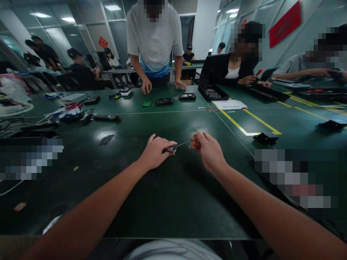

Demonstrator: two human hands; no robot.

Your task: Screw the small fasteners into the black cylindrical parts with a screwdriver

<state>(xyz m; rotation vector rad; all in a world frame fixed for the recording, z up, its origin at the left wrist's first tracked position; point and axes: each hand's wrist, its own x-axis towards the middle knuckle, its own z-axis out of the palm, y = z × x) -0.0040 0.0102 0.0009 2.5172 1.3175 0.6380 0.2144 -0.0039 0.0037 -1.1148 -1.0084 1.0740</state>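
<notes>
My left hand [154, 152] is closed, pinching a small grey, shiny-ended piece [171, 148] between thumb and fingers just above the green table. What kind of piece it is, I cannot make out. In my right hand [211, 151], thumb and fingertips grip a thin metal rod [183, 143] that slants down to the left. Its far tip reaches the shiny end of the piece; whether it goes inside is too small to tell. The rod's other end is hidden by my right fingers.
A dark screwdriver-like tool [107, 118], red-handled scissors [74, 105] and cables lie to the left. Across the green table [168, 202], a person in a white shirt [154, 39] stands behind black parts [164, 101]. A black case [213, 92], white paper [230, 104] and black piece [265, 138] lie rightward.
</notes>
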